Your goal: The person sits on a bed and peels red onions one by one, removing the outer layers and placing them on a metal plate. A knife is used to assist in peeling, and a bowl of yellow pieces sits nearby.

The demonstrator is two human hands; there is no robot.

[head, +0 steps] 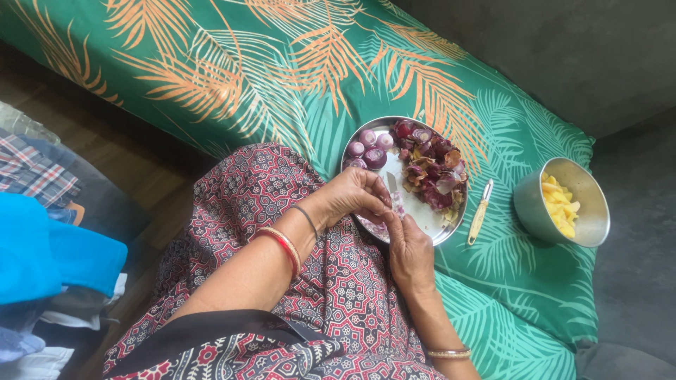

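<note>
My left hand, with red bangles on its wrist, is closed around a piece of purple onion over the near rim of a round steel plate. Just below it my right hand grips a small knife whose blade points up between the two hands. The fingertips of both hands meet at the onion. On the plate lie several peeled purple onions at its left and a heap of purple onion skins at its right.
A peeler with a pale handle lies on the green leaf-print sheet right of the plate. A steel bowl with yellow cut pieces stands farther right. My lap in patterned cloth is below; folded clothes lie at left.
</note>
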